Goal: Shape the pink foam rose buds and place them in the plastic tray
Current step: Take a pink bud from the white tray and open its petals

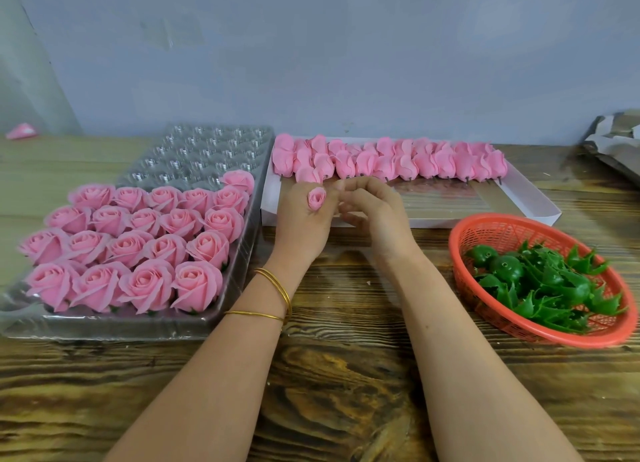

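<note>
Presently: left hand (304,226) curled round one pink foam rose bud (317,200), gripped among fingers and thumb, over the near-left corner of the white box (519,202) and just right of the plastic tray (194,150). Long axis of bud running out of the grip and upward; spiral top turned up toward the camera, base end down in the hand. Base hidden by the fingers; which fingers do the pinching, not resolvable.

Right hand (374,215): fingers bent, tips close to the left fingertips, just right of the bud. Contact with the bud unclear; cannot tell whether anything is held inside the curl.

Tray on the left of the wooden table (346,375): near rows filled with shaped roses (138,250), blooms facing up, undersides mostly hidden by neighbours. Far rows of bare clear cups, blurred and glary.

Unshaped buds (398,162) lying in an overlapping row along the far side of the white box, tips pointing away, stub ends toward the person; individual buds hard to separate.

Red basket (464,240) at right, holding green calyx pieces (540,278). Gold bangles (277,285) on left wrist. Crumpled paper (616,139) cut off by the right frame edge.
</note>
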{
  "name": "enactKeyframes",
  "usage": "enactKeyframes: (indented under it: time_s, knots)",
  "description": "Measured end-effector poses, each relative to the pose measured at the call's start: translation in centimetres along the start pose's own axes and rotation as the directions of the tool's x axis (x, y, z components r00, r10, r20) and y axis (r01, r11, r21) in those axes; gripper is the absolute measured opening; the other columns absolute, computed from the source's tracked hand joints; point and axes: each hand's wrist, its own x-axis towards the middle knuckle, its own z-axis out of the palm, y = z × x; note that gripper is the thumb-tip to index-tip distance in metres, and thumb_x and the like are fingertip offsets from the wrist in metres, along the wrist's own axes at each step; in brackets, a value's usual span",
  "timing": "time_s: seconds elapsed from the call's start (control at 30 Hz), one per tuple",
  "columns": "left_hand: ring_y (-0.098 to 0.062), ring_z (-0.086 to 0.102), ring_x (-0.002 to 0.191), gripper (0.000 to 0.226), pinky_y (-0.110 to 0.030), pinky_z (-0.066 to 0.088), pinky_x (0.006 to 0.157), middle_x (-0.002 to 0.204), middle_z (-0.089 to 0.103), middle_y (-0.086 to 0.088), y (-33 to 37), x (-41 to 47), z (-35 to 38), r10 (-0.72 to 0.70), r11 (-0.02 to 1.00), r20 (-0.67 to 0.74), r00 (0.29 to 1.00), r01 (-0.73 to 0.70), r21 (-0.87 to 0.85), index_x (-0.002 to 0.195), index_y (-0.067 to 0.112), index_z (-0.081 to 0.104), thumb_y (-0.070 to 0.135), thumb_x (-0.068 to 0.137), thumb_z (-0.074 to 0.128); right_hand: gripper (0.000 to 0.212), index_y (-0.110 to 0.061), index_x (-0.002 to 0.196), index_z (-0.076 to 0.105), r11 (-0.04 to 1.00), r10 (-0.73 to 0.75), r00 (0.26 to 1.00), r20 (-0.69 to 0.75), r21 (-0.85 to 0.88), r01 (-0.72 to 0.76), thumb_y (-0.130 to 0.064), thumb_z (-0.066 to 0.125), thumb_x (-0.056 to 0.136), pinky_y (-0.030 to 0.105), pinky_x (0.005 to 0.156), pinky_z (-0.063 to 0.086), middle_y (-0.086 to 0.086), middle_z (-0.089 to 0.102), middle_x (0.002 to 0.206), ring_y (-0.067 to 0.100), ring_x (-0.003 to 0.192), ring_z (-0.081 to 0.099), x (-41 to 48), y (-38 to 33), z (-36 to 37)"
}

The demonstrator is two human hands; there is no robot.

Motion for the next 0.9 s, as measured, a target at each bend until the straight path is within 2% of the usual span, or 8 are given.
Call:
enactKeyframes:
  time_s: [0.07,0.13,0.23,0.37,0.53,0.63,0.73,0.9]
  knots:
    - [-0.013,0.05,0.059,0.034,-0.023,0.036,0.051,0.066,0.061,-0.017,-0.18,-0.11,0.07,0.0,0.997,0.034,0.999,-0.003,0.073,0.065,0.002,0.061,0.017,0.095,0.057,0.023,-0.011,0.09,0.063,1.0,-0.014,1.0,-0.001,-0.016,0.014,-0.025,0.067,0.072,0.035,0.076,0.055,0.011,0.063,0.085,0.021,0.082,0.064,-0.22,-0.05,0.3]
    - [0.004,0.053,0.057,0.035,-0.008,0.035,0.051,0.057,0.062,0.011,-0.14,-0.22,0.13,0.001,0.997,0.058,0.998,-0.005,0.072,0.06,0.026,0.059,0.017,0.094,0.059,0.033,-0.005,0.097,0.063,0.998,-0.011,1.0,-0.003,-0.063,0.011,-0.027,0.07,0.073,0.044,0.076,0.057,0.02,0.066,0.092,0.03,0.091,0.067,-0.44,-0.05,0.57]
    - [0.015,0.052,0.057,0.044,-0.002,0.034,0.052,0.053,0.056,0.031,0.13,-0.33,0.21,0.001,0.998,0.077,0.997,-0.006,0.063,0.055,0.037,0.048,0.019,0.093,0.061,0.029,-0.003,0.102,0.063,0.995,-0.011,1.0,-0.023,-0.104,0.009,-0.021,0.075,0.082,0.057,0.083,0.056,0.026,0.066,0.101,0.036,0.1,0.066,-0.55,-0.04,0.7]
    - [0.016,0.052,0.058,0.043,-0.002,0.035,0.053,0.054,0.056,0.033,-0.05,-0.38,0.27,0.019,0.997,0.078,0.997,-0.025,0.069,0.056,0.037,0.049,0.019,0.092,0.063,0.016,-0.004,0.095,0.065,0.991,-0.025,0.999,-0.036,-0.13,0.02,-0.013,0.073,0.085,0.047,0.086,0.055,0.012,0.066,0.085,0.02,0.084,0.063,-0.44,0.02,0.71]
    - [0.018,0.051,0.057,0.044,-0.002,0.034,0.053,0.054,0.055,0.034,-0.09,-0.41,0.25,0.035,0.996,0.081,0.996,-0.041,0.08,0.054,0.035,0.048,0.019,0.092,0.063,0.014,-0.004,0.09,0.067,0.992,-0.041,0.999,-0.028,-0.117,0.038,-0.011,0.074,0.082,0.034,0.077,0.052,0.006,0.065,0.078,0.014,0.078,0.06,-0.42,0.0,0.78]
    - [0.015,0.05,0.054,0.043,-0.003,0.034,0.051,0.049,0.054,0.025,-0.44,-0.32,0.28,0.041,0.996,0.062,0.997,-0.046,0.079,0.052,0.016,0.049,0.018,0.092,0.063,0.019,-0.002,0.09,0.066,0.99,-0.049,0.999,-0.023,-0.135,0.045,-0.014,0.075,0.078,0.044,0.084,0.055,0.011,0.065,0.08,0.021,0.083,0.062,-0.43,0.13,0.79]
    - [0.013,0.051,0.054,0.037,-0.005,0.034,0.051,0.048,0.053,0.019,-0.16,-0.38,0.25,0.05,0.995,0.081,0.995,-0.057,0.087,0.058,0.03,0.055,0.019,0.092,0.063,0.022,-0.002,0.089,0.066,0.99,-0.048,0.999,-0.019,-0.133,0.045,-0.015,0.075,0.074,0.049,0.085,0.054,0.015,0.065,0.08,0.024,0.082,0.062,-0.41,0.2,0.79]
    - [0.014,0.047,0.05,0.055,-0.005,0.032,0.047,0.046,0.051,0.027,0.03,-0.52,0.23,0.058,0.991,0.054,0.997,-0.064,0.114,0.045,0.034,0.04,0.018,0.091,0.066,0.026,-0.004,0.086,0.067,0.989,-0.046,0.999,-0.022,-0.141,0.043,-0.021,0.072,0.067,0.048,0.083,0.054,0.012,0.063,0.077,0.023,0.081,0.061,-0.18,0.22,0.84]
